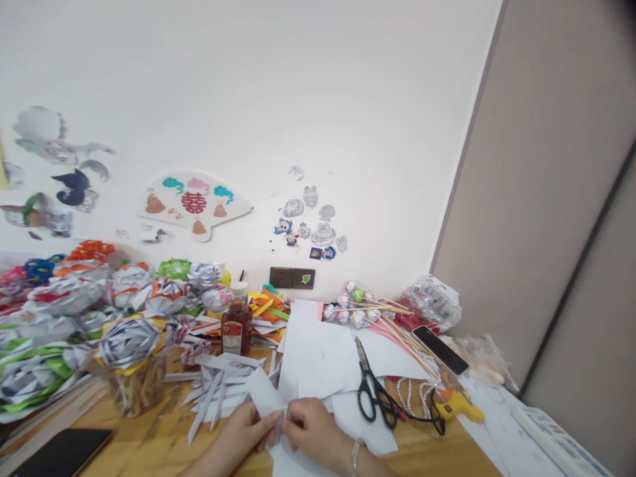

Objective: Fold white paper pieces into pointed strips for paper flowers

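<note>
At the front of the table my left hand (252, 426) pinches a white piece of paper (264, 391) between thumb and fingers. Close against it, my right hand (313, 427) grips the same paper with curled fingers. The paper rises above my left hand, and its lower part is partly hidden by my hands. Folded white paper strips (223, 381) lie in a loose heap just left of my hands. White paper sheets (322, 351) spread out behind them. Black-handled scissors (370, 387) rest on the sheets to the right of my right hand.
Many folded paper flowers (132, 341) crowd the left side. A bottle of red liquid (236, 324) stands behind the strips. On the right are wrapped lollipops on sticks (358, 311), a phone (440, 350) and a yellow glue gun (460, 405). A black tablet-like device (62, 450) lies front left.
</note>
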`<action>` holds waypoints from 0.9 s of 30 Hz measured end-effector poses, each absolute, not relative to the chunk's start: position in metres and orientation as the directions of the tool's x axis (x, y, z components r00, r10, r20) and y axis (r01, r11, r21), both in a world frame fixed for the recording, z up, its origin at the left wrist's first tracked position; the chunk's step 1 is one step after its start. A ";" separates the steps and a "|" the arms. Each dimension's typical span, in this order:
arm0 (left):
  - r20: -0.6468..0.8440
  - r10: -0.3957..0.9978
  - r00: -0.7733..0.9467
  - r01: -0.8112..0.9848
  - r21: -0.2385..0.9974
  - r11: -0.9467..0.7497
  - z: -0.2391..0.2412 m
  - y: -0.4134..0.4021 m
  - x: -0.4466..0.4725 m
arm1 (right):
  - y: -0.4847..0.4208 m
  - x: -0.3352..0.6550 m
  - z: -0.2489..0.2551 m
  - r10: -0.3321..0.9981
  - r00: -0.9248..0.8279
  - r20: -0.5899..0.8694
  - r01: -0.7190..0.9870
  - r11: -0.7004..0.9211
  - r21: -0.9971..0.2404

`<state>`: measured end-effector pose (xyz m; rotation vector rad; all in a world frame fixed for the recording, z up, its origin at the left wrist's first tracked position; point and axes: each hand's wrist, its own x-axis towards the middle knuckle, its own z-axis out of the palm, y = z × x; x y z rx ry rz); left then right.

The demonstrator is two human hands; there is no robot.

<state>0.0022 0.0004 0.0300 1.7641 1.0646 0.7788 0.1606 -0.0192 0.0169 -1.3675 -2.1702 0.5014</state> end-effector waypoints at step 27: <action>0.022 0.922 0.388 0.376 0.909 -0.180 0.038 -0.007 0.002 | -0.023 0.159 0.026 0.908 -0.351 0.228 0.701 0.417 -0.578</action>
